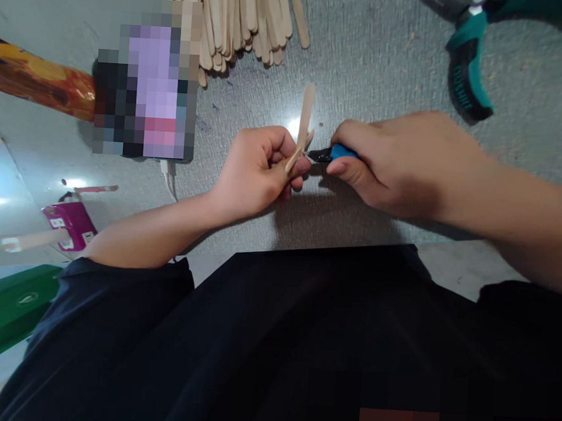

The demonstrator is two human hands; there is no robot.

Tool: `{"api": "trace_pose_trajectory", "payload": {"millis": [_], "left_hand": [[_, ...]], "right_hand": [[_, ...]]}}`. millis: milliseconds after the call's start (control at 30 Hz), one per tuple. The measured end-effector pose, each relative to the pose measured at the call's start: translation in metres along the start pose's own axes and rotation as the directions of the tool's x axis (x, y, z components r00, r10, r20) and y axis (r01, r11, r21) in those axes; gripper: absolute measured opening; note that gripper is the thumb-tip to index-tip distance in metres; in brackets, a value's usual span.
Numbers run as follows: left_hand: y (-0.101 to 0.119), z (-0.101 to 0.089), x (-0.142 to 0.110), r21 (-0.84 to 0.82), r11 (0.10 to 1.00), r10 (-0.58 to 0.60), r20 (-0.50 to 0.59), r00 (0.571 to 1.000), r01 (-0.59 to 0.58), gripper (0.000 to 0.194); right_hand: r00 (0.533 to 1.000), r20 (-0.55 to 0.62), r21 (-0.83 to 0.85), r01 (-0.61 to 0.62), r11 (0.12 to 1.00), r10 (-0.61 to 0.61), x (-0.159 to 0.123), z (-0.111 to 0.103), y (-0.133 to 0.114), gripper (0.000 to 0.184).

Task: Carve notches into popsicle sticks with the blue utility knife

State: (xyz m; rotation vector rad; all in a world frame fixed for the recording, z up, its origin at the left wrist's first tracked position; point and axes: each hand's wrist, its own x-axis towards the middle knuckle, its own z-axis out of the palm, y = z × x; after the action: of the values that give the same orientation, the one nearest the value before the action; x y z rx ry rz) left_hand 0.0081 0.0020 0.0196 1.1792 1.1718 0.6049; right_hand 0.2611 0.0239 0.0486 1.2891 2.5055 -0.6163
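Note:
My left hand [257, 166] is closed, pinching a wooden craft stick [306, 113] that stands up from the fingers. Shorter, splintered wood pieces [292, 160] cross its lower end in the same pinch. From the right, my right hand [393, 160] wraps round a blue-and-black tool [321, 155] with a narrow tip. That tip touches or nearly touches the wood at my left fingertips. The palm hides most of the tool, so I cannot make out its exact kind.
Many loose craft sticks [245, 18] lie piled at the top. Teal-and-black pliers [470, 69] rest at upper right. At left are a blurred-out phone-like device [152, 88] with a white cable [167, 178], an orange-brown patterned cylinder [41, 78], a magenta box [73, 220] and a green bin [13, 302].

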Motion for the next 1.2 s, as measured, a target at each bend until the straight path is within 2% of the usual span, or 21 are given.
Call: {"api": "trace_pose_trajectory", "payload": {"millis": [400, 667, 833, 1000, 1200], "left_hand": [[0.003, -0.002, -0.001, 0.009, 1.000, -0.010, 0.017, 1.000, 0.010, 0.058], [0.001, -0.003, -0.002, 0.061, 0.998, 0.031, 0.016, 0.999, -0.032, 0.055], [-0.001, -0.004, -0.002, 0.116, 0.989, 0.091, 0.020, 0.996, -0.093, 0.044], [-0.005, -0.004, -0.001, 0.205, 0.968, 0.138, 0.043, 0.990, -0.144, 0.035], [-0.012, -0.003, -0.002, 0.251, 0.949, 0.193, 0.014, 0.981, -0.190, 0.034]], "right_hand": [[1.000, -0.012, -0.026, -0.015, 1.000, 0.015, 0.001, 0.001, -0.001, 0.086], [1.000, 0.002, -0.026, 0.001, 1.000, -0.001, 0.000, -0.001, 0.000, 0.075], [1.000, 0.023, -0.047, -0.013, 0.999, 0.014, -0.001, -0.002, -0.004, 0.084], [0.999, 0.034, -0.027, -0.032, 0.999, 0.033, -0.004, 0.000, -0.007, 0.072], [0.999, 0.027, -0.007, -0.044, 0.999, 0.044, -0.007, 0.006, -0.008, 0.079]]}}
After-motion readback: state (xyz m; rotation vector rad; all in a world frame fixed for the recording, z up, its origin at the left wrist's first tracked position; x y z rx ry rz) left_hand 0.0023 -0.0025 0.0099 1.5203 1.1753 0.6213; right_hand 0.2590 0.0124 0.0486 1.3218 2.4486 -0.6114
